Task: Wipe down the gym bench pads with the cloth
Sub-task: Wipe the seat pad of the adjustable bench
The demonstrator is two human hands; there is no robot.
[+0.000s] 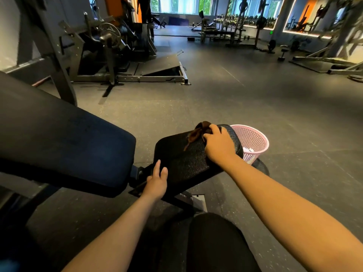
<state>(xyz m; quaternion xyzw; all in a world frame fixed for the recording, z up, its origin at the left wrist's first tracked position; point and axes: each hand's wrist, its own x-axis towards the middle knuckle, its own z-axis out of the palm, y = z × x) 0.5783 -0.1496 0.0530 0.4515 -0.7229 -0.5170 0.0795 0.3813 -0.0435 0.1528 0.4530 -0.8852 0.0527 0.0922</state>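
Brown cloth point(200, 130) bunched under the right grip point(218, 147) at the far end of the gym bench's seat pad point(182, 160).
The right grip's fingers curl round the cloth and hold it against the textured black pad, with a loose tail of fabric trailing toward the pad's middle. The left grip point(156, 183) holds nothing; its fingers lie nearly straight against the pad's near corner, beside the gap to the larger backrest pad point(59, 138). A pink mesh basket point(254, 139) stands on the floor just behind the seat pad.
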